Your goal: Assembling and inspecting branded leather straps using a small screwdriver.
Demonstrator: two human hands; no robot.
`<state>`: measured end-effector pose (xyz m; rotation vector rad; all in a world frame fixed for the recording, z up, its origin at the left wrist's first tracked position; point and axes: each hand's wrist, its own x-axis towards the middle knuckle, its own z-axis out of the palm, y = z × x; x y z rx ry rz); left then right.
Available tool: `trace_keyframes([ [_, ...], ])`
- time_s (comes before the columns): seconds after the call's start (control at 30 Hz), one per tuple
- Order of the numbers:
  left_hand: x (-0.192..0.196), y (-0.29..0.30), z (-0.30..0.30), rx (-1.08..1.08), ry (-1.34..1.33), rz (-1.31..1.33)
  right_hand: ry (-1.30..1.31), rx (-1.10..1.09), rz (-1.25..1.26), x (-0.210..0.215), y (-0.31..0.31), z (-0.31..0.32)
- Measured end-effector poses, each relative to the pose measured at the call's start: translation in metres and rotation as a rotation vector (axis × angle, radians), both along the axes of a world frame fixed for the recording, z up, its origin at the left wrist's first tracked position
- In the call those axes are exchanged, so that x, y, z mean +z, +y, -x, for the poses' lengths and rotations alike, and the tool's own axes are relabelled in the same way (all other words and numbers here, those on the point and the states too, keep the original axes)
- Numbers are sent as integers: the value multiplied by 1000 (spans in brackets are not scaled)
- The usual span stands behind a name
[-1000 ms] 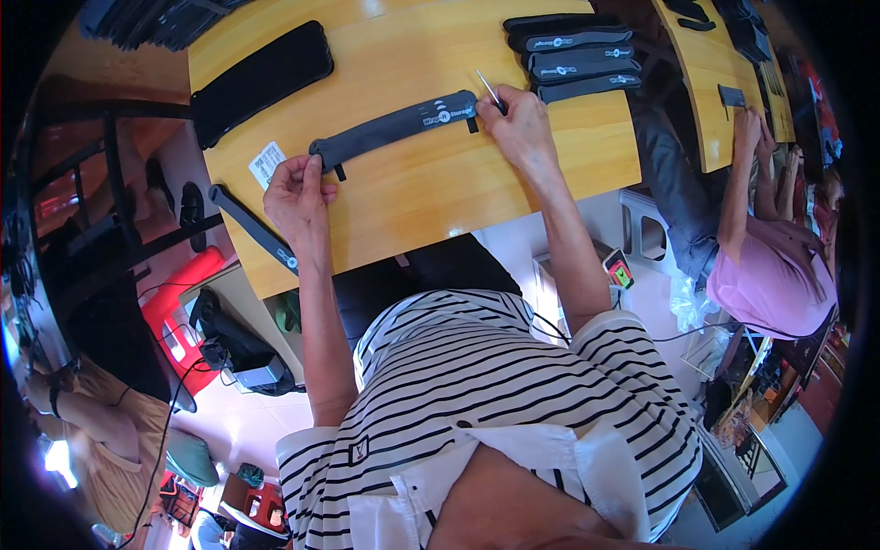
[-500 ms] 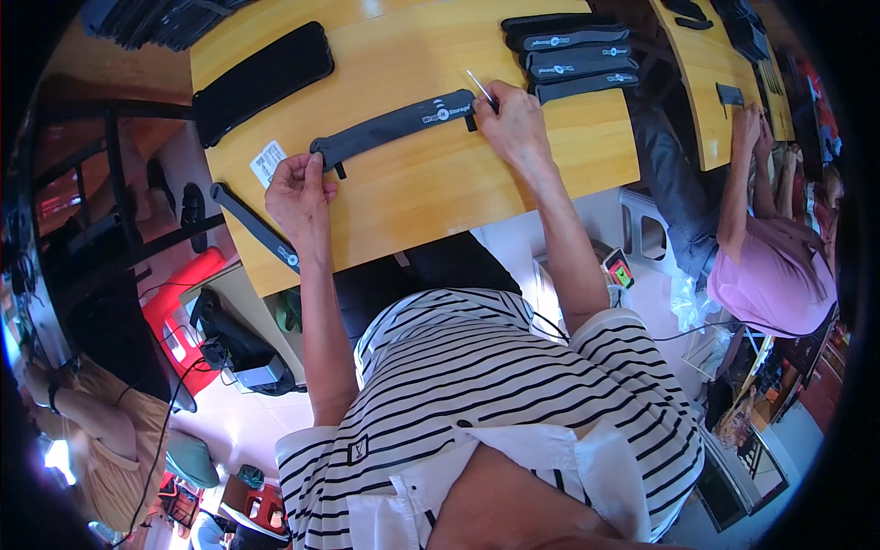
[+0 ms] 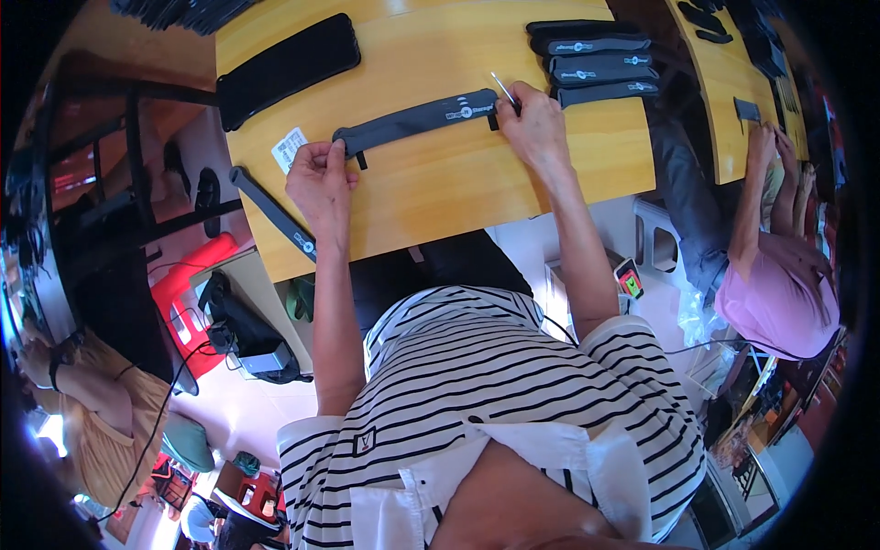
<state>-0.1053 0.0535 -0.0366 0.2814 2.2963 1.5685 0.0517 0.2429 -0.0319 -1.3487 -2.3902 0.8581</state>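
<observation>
A dark grey strap point(image 3: 412, 122) with white printing lies across the wooden table in front of me, a short black tab under each end. At its left end, my left hand point(image 3: 321, 188) is closed, thumb and fingertips pinching the strap's tip. My right hand point(image 3: 534, 128) is closed around a thin, pointed silver tool point(image 3: 500, 86) beside the strap's right end; most of the tool is hidden by the fingers. Behind my left fingers lies a white printed label point(image 3: 289, 148). Another grey strap point(image 3: 273, 213) rests slantwise along the table's left edge.
A stack of black straps point(image 3: 291, 69) lies at the far left of the table point(image 3: 440, 197). Several grey straps point(image 3: 600, 67) are piled at the far right. A co-worker in pink point(image 3: 779, 293) handles a dark piece at another table on the right. Red stools stand at the left.
The whole view has shifted slightly, so the table appears further right. Both hands keep their places at the strap's two ends.
</observation>
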Motion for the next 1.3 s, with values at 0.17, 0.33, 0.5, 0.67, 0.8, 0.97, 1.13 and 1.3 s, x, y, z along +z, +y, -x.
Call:
trace_keyframes([
  [0.17,-1,1,1,-22,92,92,19,4,-25,-2,-1,-1],
  [0.33,3,3,1,-24,89,121,3,6,-48,-4,-1,-1],
  [0.5,6,2,5,-39,57,100,-17,-12,-62,-1,-3,1],
  [0.67,3,-6,10,-81,-50,-42,15,-7,-78,-2,-1,-2],
  [0.8,-3,-20,4,-81,203,28,153,-14,47,3,3,-9],
  [0.97,19,-8,-24,-428,597,117,271,157,-277,10,-31,-16],
  [1.13,6,3,-40,-754,840,392,169,402,-413,-1,-64,-7],
  [1.3,-2,6,-41,-770,902,464,3,449,-387,-6,-69,-7],
])
